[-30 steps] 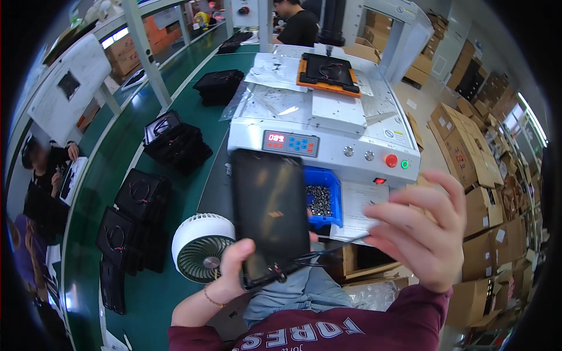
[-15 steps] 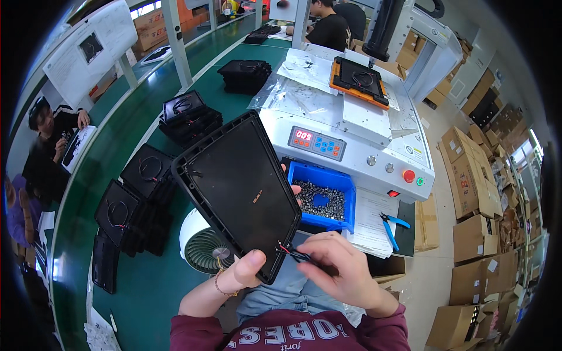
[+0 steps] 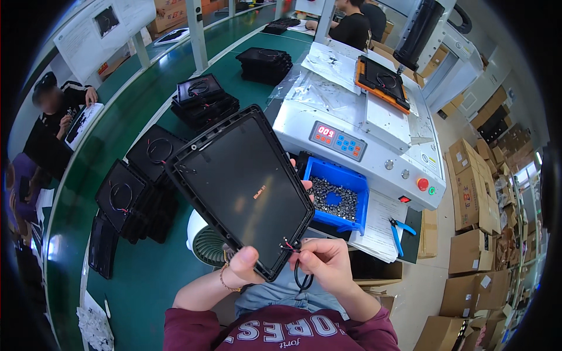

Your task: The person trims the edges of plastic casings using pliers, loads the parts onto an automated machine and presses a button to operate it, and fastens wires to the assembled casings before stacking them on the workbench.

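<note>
A black rectangular plastic housing (image 3: pixel 243 175) with a raised rim is tilted in front of me. My left hand (image 3: pixel 244 266) is closed around it, thumb over the near edge and fingertips showing past the right edge. At the housing's lower right corner, short thin wire ends, one of them red, stick out beside a black cable (image 3: pixel 304 283). My right hand (image 3: pixel 329 263) pinches that cable near the corner, and the rest hangs in a loop under the fingers.
Stacks of similar black housings (image 3: pixel 120 196) with coiled cables stand on the green bench (image 3: pixel 140 275) at left. A white fan (image 3: pixel 205 243) sits under the housing. At right are a blue bin (image 3: pixel 364 205) of small metal parts, blue-handled cutters (image 3: pixel 397 237) and a white machine (image 3: pixel 293 126).
My right hand has shifted its grip, bringing the fingertips up close to the wire ends; the cable now hangs in a loop. The whole view has turned slightly. My left hand keeps hold of the housing.
</note>
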The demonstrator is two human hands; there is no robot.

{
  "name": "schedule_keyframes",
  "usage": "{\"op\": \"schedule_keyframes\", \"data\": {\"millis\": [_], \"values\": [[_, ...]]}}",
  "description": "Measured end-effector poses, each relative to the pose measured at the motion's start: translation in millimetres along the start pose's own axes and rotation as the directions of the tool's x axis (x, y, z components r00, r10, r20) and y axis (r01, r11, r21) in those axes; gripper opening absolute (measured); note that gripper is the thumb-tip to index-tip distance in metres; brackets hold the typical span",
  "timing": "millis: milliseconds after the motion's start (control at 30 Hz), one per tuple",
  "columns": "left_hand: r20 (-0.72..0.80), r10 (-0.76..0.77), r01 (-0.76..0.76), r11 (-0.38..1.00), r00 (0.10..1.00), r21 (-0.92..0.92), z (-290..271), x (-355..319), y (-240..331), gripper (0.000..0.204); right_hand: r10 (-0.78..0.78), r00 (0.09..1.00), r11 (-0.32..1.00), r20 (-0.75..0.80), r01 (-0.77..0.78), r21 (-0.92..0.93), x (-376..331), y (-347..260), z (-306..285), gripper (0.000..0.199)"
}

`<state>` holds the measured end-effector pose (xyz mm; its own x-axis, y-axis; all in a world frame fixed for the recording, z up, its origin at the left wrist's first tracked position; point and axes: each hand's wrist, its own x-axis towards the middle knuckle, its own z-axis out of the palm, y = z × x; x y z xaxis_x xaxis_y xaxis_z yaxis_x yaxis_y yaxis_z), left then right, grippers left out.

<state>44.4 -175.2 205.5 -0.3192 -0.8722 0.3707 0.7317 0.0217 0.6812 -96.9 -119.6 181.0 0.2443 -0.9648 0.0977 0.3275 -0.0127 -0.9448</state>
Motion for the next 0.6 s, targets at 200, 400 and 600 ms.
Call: {"op": "schedule_keyframes", "data": {"millis": [200,400,600], "values": [[0.009,-0.003,0.003,1.000,1.000,-0.001,-4,-3,-7,0.106,0.096,0.995,0.983,0.018,-0.098,0.155,1,13,-4,0.015],[0.074,-0.025,0.021,0.999,0.997,0.047,-8,-6,-8,0.107,0.214,0.976,0.927,0.045,-0.217,0.305,4,16,-7,0.009],[0.097,-0.086,0.077,0.993,0.992,0.087,-14,-12,-12,0.109,0.081,0.995,0.916,-0.053,-0.053,0.398,3,26,1,0.012]]}}
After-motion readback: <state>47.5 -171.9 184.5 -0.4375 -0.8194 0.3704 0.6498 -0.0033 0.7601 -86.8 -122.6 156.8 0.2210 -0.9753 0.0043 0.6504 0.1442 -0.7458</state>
